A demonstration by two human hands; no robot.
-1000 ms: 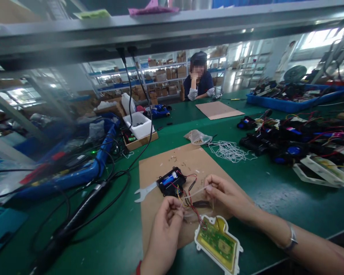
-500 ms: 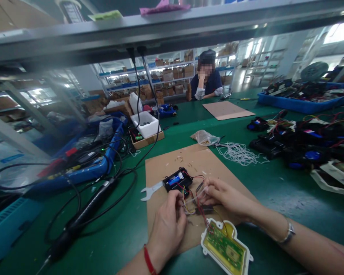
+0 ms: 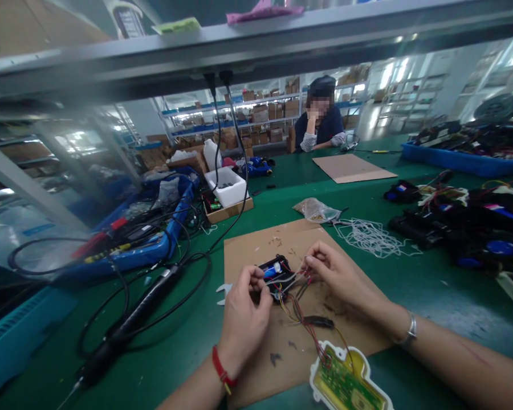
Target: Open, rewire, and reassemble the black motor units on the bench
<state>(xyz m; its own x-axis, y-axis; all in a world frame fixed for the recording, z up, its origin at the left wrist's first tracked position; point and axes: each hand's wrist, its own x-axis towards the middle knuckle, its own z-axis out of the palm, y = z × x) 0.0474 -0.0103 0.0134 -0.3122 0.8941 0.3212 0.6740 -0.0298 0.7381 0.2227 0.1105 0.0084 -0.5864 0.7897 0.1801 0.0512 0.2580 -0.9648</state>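
Left hand (image 3: 243, 322) and right hand (image 3: 340, 279) both pinched, close together over black battery box (image 3: 277, 277), apparently gripping thin wires (image 3: 301, 313); fingers partly hide grip. Box sits on cardboard sheet (image 3: 260, 381), likely shielding green bench mat (image 3: 431, 296). Green circuit board (image 3: 346, 378) lies at sheet's edge, wired to box, so placed near. Soldering iron (image 3: 141, 310) lies left, within reach.

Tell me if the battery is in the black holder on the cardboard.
It's in: a blue cylindrical cell lies inside the black battery holder, visible through the holder's open top.
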